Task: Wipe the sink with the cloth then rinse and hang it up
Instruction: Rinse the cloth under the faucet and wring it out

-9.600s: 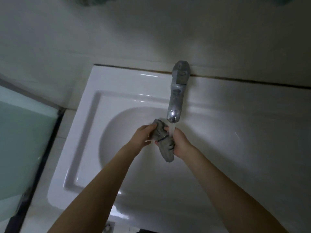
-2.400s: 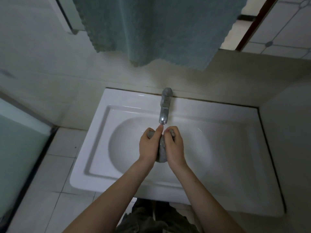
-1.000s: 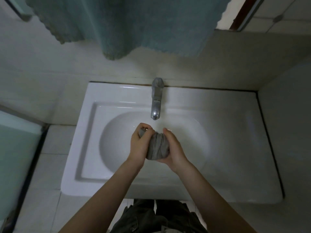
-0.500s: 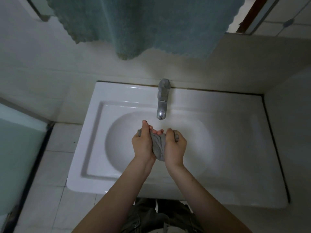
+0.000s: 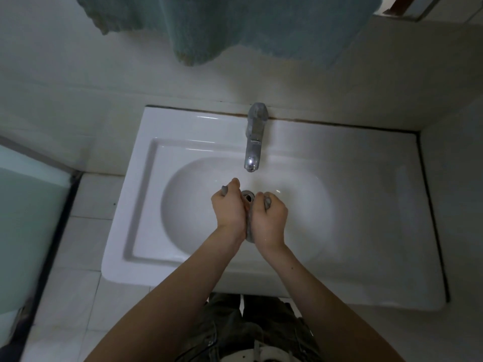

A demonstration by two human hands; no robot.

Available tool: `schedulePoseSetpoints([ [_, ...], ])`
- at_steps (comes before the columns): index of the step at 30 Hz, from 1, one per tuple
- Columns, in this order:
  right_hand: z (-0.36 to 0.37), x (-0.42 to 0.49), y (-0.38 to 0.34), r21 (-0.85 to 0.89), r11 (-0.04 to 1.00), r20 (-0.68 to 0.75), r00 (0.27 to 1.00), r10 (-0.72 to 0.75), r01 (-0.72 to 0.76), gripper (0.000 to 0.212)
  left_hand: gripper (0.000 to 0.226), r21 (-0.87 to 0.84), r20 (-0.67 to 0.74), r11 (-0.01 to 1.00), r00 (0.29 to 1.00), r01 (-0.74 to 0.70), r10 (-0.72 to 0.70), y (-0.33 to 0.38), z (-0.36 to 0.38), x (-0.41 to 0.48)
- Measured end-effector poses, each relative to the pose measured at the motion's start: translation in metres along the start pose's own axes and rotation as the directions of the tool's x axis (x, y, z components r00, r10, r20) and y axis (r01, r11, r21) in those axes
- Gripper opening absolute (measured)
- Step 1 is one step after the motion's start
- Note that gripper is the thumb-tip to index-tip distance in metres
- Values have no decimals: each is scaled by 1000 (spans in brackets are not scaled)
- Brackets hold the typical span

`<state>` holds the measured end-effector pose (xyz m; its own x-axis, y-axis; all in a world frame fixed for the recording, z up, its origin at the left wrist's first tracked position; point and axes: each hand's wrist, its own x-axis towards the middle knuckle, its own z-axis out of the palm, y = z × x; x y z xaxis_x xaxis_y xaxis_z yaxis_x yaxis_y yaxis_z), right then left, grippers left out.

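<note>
The small grey cloth (image 5: pixel 249 228) is squeezed between my two fists over the bowl of the white sink (image 5: pixel 198 134). Only a strip of it shows between my palms, plus small ends at my thumbs. My left hand (image 5: pixel 228 207) and my right hand (image 5: pixel 269 218) are both closed tight on it, side by side, just in front of the drain (image 5: pixel 247 195). The metal tap (image 5: pixel 254 138) stands behind my hands, and no water stream is visible from its spout.
A teal towel (image 5: pixel 235 24) hangs on the wall above the sink. A side wall (image 5: pixel 454 178) closes in on the right. A frosted glass panel (image 5: pixel 28 218) with a dark frame stands at the left, with white floor tiles (image 5: pixel 78 283) beside the sink.
My fists have closed tighter on the cloth, so less of it shows than half a second ago. The water that ran 9.6 s ago no longer shows. The view has shifted slightly.
</note>
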<state>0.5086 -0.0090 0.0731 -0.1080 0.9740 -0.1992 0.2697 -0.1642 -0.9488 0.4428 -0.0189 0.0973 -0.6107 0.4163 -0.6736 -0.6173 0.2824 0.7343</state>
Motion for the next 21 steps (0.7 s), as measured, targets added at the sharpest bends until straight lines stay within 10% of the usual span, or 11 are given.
schedulePoseSetpoints([
  [21, -11, 14, 28, -342, 916, 171, 973, -157, 208, 47, 46, 27, -6, 978, 978, 209, -209, -17, 7, 10],
])
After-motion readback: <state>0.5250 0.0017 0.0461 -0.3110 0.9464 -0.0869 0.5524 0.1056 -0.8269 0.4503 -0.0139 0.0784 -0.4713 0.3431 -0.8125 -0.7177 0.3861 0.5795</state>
